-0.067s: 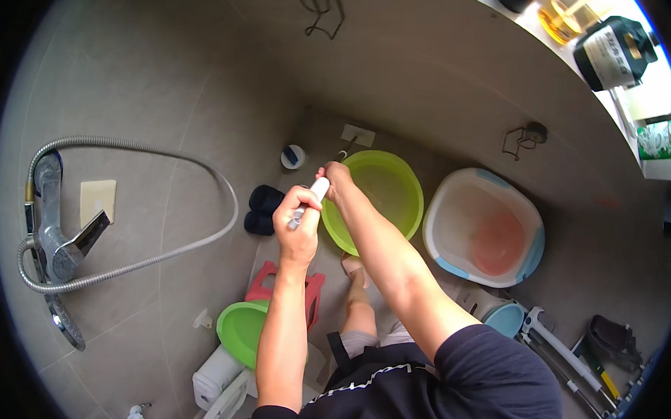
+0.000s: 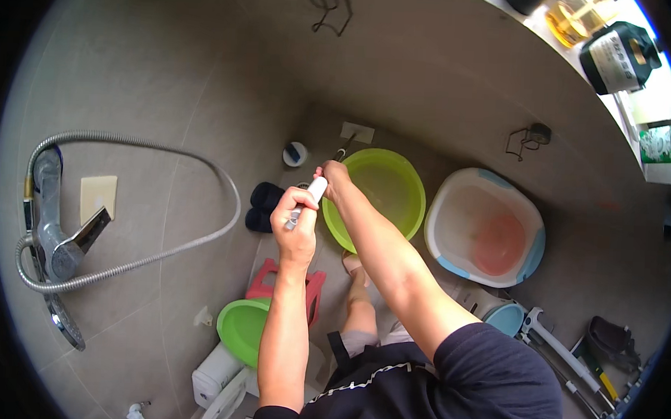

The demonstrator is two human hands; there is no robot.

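A long-handled floor tool [image 2: 317, 188] with a pale grip runs from my chest side toward the far wall. My left hand [image 2: 295, 239] is wrapped round the grip's near end. Farther along the same handle, my right hand [image 2: 337, 180] is closed too. At its far end the dark shaft meets a flat, pale rectangular head [image 2: 357, 132] on the floor by the wall; its exact kind is unclear. Just right of my right hand stands a lime-green basin [image 2: 412, 200]. My right forearm passes over its near-left side.
A white-and-blue tub [image 2: 447, 267] holding something pink stands at right. Dark slippers [image 2: 264, 197] and a white round container [image 2: 294, 154] lie left of the tool. Nearer are a red stool [image 2: 315, 291] and green basin [image 2: 240, 333]. A shower hose [image 2: 224, 176] loops along the left wall.
The pale head shows very slightly farther up and left, while the whole view has shifted a little. Both hands keep the same hold on the handle.
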